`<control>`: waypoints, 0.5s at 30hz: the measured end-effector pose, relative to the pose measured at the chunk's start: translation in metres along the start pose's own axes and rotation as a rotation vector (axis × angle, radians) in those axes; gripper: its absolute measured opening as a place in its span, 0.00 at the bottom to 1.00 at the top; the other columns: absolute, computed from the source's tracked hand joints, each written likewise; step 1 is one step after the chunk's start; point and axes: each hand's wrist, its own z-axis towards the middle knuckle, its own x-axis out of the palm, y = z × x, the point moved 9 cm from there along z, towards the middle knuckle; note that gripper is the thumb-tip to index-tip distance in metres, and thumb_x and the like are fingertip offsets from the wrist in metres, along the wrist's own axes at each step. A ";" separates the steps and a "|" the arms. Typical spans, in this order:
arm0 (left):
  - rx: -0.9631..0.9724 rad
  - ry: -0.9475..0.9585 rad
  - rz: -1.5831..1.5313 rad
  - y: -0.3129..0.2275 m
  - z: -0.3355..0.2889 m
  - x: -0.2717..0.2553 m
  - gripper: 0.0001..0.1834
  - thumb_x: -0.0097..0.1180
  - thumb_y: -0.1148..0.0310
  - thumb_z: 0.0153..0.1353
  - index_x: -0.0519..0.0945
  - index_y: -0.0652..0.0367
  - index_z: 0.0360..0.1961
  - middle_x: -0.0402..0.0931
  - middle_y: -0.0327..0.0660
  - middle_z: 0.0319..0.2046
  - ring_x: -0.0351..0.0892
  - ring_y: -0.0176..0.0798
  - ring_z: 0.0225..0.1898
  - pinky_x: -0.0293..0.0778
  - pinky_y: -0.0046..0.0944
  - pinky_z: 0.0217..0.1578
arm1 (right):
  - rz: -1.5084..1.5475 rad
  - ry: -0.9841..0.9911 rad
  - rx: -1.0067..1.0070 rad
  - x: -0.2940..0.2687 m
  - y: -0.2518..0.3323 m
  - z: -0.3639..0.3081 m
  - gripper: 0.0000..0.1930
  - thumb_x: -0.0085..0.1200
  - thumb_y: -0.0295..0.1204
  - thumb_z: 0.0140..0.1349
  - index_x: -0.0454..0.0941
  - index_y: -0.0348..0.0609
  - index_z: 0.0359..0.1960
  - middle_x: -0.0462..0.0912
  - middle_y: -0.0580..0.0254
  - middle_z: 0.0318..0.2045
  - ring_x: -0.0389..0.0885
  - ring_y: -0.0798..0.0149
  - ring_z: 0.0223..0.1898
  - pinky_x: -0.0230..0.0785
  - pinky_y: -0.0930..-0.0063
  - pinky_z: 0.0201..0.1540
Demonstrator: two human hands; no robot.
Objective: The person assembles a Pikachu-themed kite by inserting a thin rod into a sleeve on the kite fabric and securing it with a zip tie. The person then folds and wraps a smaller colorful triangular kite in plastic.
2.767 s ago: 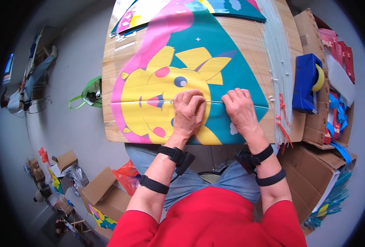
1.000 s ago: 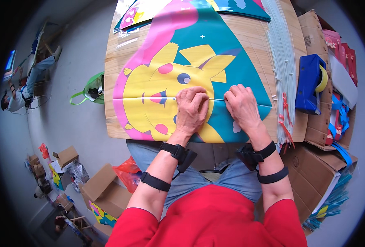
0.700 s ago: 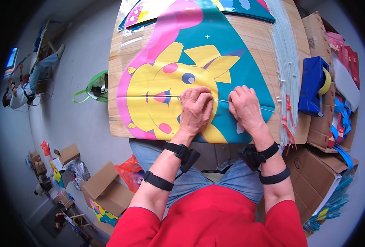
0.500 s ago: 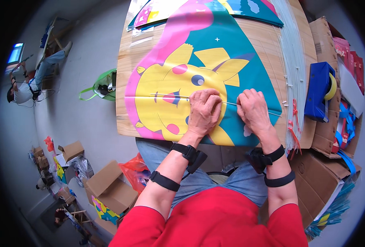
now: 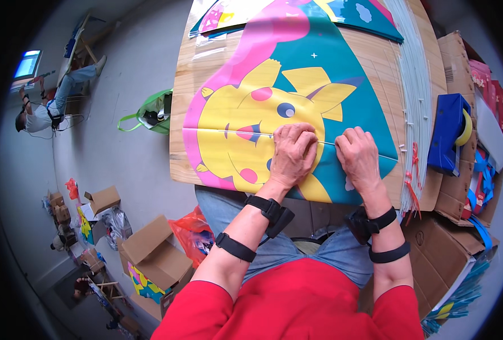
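A colourful printed sheet point(image 5: 342, 68), shaped like a kite sail, lies on the wooden table with a yellow cartoon animal on teal and pink. Across it runs a thin white rod point(image 5: 329, 144), roughly left to right. My left hand point(image 5: 293, 156) rests over the animal's face, fingers bent and pinched on the rod. On the teal part, my right hand point(image 5: 359, 160) pinches the same rod a short way to the right. Both sets of fingertips are partly hidden beneath the knuckles. The rod's right end shows near the sheet's right corner.
A bundle of thin white rods point(image 5: 414, 90) lies along the table's right side, with red ties point(image 5: 413, 178). Beside it stands a blue tape dispenser point(image 5: 447, 133). More printed sheets point(image 5: 364, 20) lie at the far edge. Cardboard boxes point(image 5: 155, 252) flank me; another person point(image 5: 44, 116) is far left.
The whole view has shifted slightly, so table and sheet appear farther right. Both hands keep their pinch on the rod; my right hand is slightly closer to the left.
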 end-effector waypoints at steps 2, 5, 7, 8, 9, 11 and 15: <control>0.016 0.000 -0.013 -0.004 0.003 0.002 0.08 0.62 0.75 0.51 0.78 0.55 0.33 0.77 0.38 0.41 0.74 0.46 0.46 0.63 0.45 0.52 | -0.029 0.000 0.008 -0.002 -0.004 -0.001 0.03 0.53 0.25 0.52 0.72 0.45 0.23 0.73 0.61 0.27 0.74 0.59 0.35 0.65 0.66 0.37; 0.020 -0.008 -0.045 -0.003 0.005 0.001 0.06 0.61 0.75 0.53 0.78 0.56 0.32 0.78 0.40 0.40 0.75 0.47 0.46 0.64 0.46 0.51 | -0.052 0.032 0.015 0.004 -0.004 -0.001 0.02 0.53 0.27 0.51 0.72 0.47 0.24 0.73 0.61 0.28 0.75 0.59 0.36 0.66 0.66 0.37; -0.004 0.017 -0.020 -0.001 0.002 0.003 0.05 0.61 0.76 0.53 0.79 0.57 0.32 0.78 0.41 0.40 0.74 0.47 0.46 0.64 0.46 0.52 | -0.067 0.049 0.012 0.009 -0.002 -0.001 0.02 0.53 0.28 0.50 0.73 0.47 0.25 0.74 0.61 0.28 0.75 0.59 0.37 0.66 0.65 0.38; -0.005 0.030 0.005 -0.003 0.003 0.002 0.06 0.61 0.76 0.53 0.79 0.56 0.32 0.77 0.40 0.40 0.74 0.46 0.46 0.63 0.45 0.52 | -0.063 0.047 0.008 0.009 -0.001 0.000 0.02 0.52 0.27 0.51 0.73 0.47 0.25 0.74 0.60 0.28 0.75 0.59 0.37 0.66 0.65 0.38; -0.004 0.025 0.016 -0.006 0.003 0.000 0.06 0.61 0.76 0.54 0.79 0.56 0.33 0.77 0.40 0.41 0.74 0.46 0.47 0.63 0.45 0.52 | -0.051 0.037 0.013 0.007 -0.001 0.001 0.02 0.52 0.27 0.51 0.73 0.46 0.24 0.74 0.60 0.28 0.75 0.59 0.37 0.66 0.66 0.38; 0.007 0.037 0.035 -0.003 0.003 0.001 0.06 0.62 0.75 0.54 0.78 0.55 0.34 0.77 0.40 0.42 0.74 0.46 0.47 0.63 0.45 0.53 | -0.029 0.030 0.043 0.007 -0.003 0.001 0.02 0.52 0.26 0.52 0.73 0.46 0.24 0.74 0.60 0.28 0.74 0.59 0.37 0.66 0.66 0.38; 0.008 0.059 0.039 -0.005 0.004 0.007 0.06 0.62 0.75 0.55 0.78 0.56 0.34 0.77 0.40 0.42 0.74 0.46 0.47 0.63 0.44 0.53 | 0.005 0.023 0.073 0.008 -0.011 -0.002 0.02 0.52 0.26 0.53 0.73 0.45 0.25 0.74 0.60 0.28 0.75 0.59 0.37 0.66 0.66 0.38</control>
